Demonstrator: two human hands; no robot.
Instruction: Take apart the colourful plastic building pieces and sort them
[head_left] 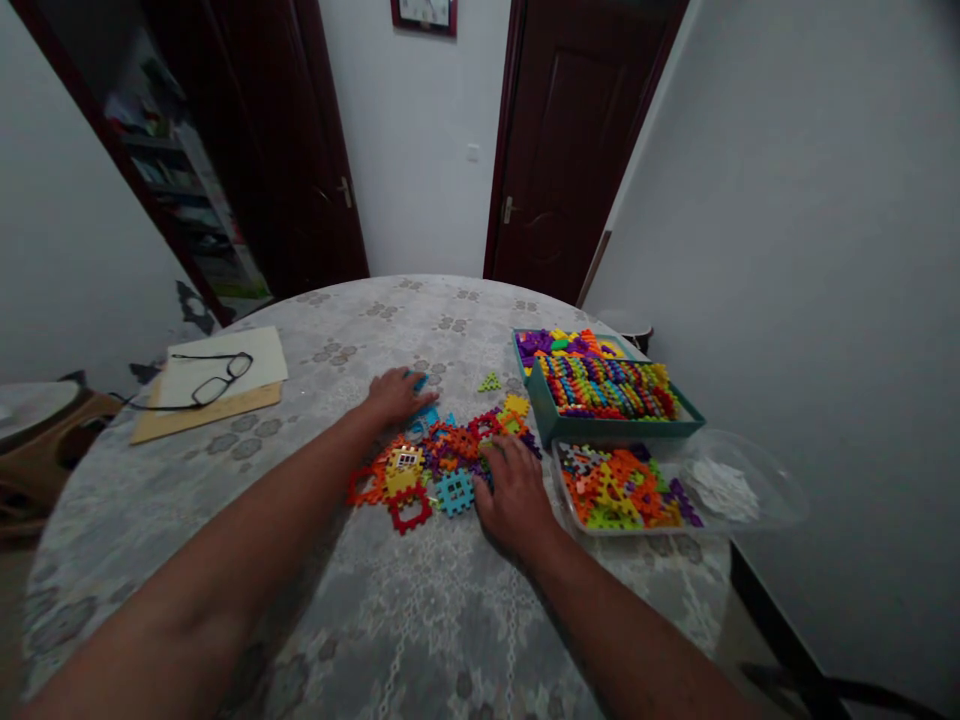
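Observation:
A loose pile of colourful interlocking plastic building pieces (pixel 405 482) lies on the table in front of me. My left hand (pixel 396 396) reaches to the pile's far left edge, fingers stretched out and touching blue pieces (pixel 429 414). On the right side of the pile rests my right hand (pixel 516 492), its fingers spread over the pieces. Near its thumb is a turquoise square piece with a window grid (pixel 455 493). A red square frame (pixel 410 508) lies at the near edge. Beyond the pile, a green triangular piece (pixel 490 382) sits apart.
Right of the pile stands a green box (pixel 615 428) packed with rows of pieces. Nearer is a clear plastic container (pixel 600 530) with more pieces; its transparent lid holds something white (pixel 724 489). Eyeglasses (pixel 212 388) lie on papers (pixel 259 345) at left. A wall (pixel 840 300) borders the right side.

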